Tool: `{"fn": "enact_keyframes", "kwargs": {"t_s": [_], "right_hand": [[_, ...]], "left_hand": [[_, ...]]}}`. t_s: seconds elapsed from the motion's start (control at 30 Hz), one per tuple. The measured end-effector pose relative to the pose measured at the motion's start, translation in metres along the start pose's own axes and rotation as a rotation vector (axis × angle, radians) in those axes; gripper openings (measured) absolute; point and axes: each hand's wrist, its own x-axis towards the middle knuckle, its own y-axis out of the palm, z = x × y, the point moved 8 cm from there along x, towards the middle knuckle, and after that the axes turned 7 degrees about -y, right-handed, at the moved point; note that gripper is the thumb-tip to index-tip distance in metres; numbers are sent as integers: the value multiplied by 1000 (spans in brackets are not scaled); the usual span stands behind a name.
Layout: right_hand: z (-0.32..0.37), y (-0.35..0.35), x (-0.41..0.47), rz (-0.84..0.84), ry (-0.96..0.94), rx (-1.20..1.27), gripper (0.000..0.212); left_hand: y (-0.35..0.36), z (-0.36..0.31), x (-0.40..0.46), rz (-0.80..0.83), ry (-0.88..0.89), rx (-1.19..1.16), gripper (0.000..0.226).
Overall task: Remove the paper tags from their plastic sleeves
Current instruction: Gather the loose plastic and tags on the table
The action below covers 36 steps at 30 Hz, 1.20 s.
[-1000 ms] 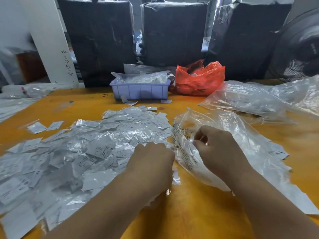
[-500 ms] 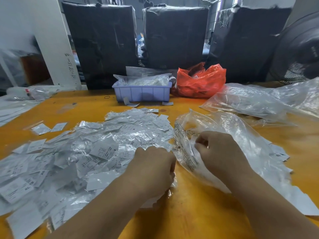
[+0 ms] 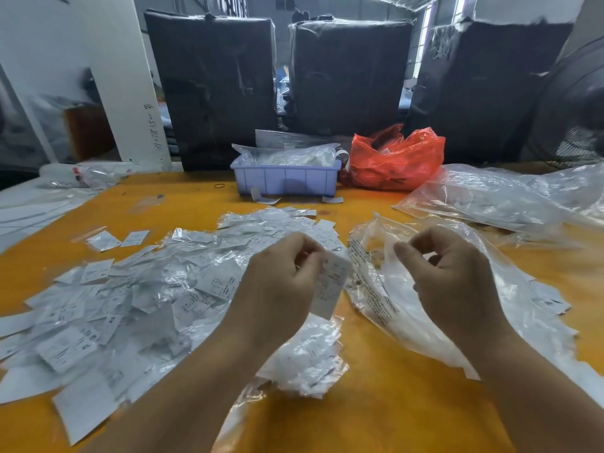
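While the left hand (image 3: 281,282) pinches a sleeved paper tag (image 3: 330,286) above the orange tabletop (image 3: 392,403), the right hand (image 3: 454,282) hovers beside it, fingers curled, apparently empty. More tags (image 3: 114,305) heap toward the left edge; a lilac bin (image 3: 286,181) sits at the far edge.

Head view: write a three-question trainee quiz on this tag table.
1. True or false: the left hand holds a paper tag.
2. The bag beside the lavender bin is: A) red B) green C) black.
3. Fill in: the right hand is raised over a clear ___ bag.

Key: 1 true; 2 A, the red bag; 3 plastic.
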Motion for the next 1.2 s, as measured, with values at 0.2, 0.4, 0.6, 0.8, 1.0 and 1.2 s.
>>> {"fn": "enact_keyframes", "kwargs": {"t_s": [0.2,0.4,0.6,0.8,1.0,1.2], "right_hand": [[28,34,-13,152,304,638,10],[38,43,-11,225,122,419,15],[5,17,4,172,43,10,33],[-11,56,-16,455,142,-61,33],[-19,60,-17,561,62,-409,15],[-27,57,-16,581,91,-474,17]], "left_hand": [[-34,26,-8,-119,-262,-430,11],[-41,52,-9,-173,-170,-49,9],[-24,48,-1,-93,-86,519,23],[22,27,19,128,13,657,26],[84,24,46,386,166,810,37],[103,38,72,379,161,953,37]]}}
